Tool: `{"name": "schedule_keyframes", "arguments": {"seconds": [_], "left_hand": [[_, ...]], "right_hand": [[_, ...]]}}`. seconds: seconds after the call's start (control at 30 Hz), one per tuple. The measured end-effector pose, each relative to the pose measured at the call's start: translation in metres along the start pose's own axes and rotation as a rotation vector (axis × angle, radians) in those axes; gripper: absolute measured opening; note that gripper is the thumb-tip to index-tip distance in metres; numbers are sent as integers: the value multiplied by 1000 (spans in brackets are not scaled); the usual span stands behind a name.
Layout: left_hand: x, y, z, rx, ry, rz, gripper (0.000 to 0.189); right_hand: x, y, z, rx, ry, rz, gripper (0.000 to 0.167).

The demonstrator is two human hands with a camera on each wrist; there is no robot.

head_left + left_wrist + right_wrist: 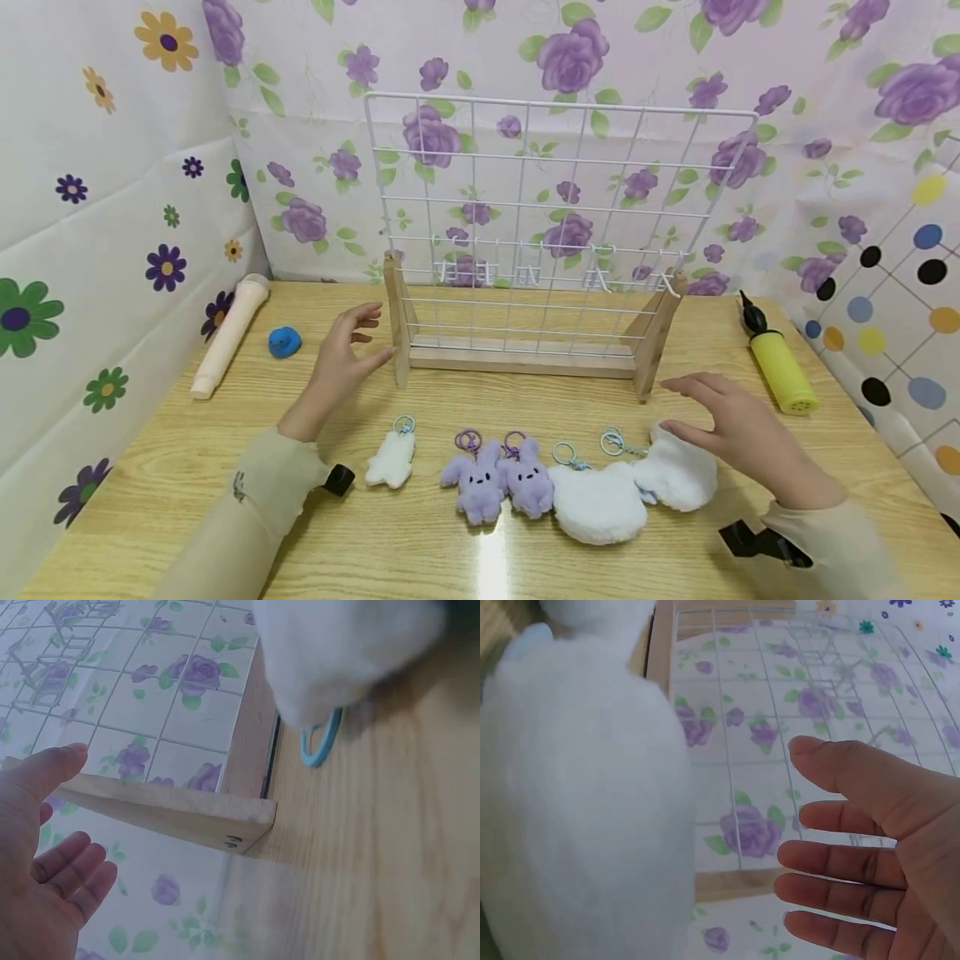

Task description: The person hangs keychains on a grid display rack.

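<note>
My left hand [337, 362] hovers beside the left wooden foot of a white wire grid rack [517, 202], its fingers loosely bent and holding nothing. To the right, my right hand [742, 437] is held above a white plush keychain [686, 471], also with nothing in its grasp. In the right wrist view this hand's fingers [840, 892] are spread. Along the front lie a small white plush keychain [392, 458], two purple bunny keychains [480, 487] and a larger white plush keychain [600, 504]. White hooks [528, 273] hang on the grid's lower part.
At the left are a pale cylindrical tube [231, 335] and a blue rubber duck [284, 342]. A yellow hand pump [782, 371] lies at the right. Patterned cloth [315, 167] surrounds the wooden table [225, 467] at the back and sides.
</note>
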State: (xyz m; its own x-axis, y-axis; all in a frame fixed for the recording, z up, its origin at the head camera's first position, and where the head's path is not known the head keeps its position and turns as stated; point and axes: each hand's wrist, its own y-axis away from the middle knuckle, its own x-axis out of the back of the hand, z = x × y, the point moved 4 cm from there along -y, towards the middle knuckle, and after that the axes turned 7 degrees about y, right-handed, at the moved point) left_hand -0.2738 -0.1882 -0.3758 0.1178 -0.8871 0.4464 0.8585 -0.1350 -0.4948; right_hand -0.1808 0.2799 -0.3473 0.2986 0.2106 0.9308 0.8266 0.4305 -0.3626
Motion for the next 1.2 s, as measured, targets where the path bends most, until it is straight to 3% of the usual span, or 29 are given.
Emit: {"name": "schedule_keyframes", "arguments": {"seconds": [0.43, 0.63, 0.9, 1.2], "left_hand": [[-13, -8, -7, 115, 131, -36, 64], [-17, -6, -10, 112, 129, -22, 61], [-21, -3, -17, 107, 149, 1, 58], [-22, -3, -20, 152, 195, -4, 58]], "right_hand": [[-24, -9, -21, 94, -24, -67, 31], [-37, -14, -27, 97, -56, -168, 27], [-50, -16, -32, 108, -98, -243, 23], [-65, -16, -36, 130, -85, -245, 25]]}}
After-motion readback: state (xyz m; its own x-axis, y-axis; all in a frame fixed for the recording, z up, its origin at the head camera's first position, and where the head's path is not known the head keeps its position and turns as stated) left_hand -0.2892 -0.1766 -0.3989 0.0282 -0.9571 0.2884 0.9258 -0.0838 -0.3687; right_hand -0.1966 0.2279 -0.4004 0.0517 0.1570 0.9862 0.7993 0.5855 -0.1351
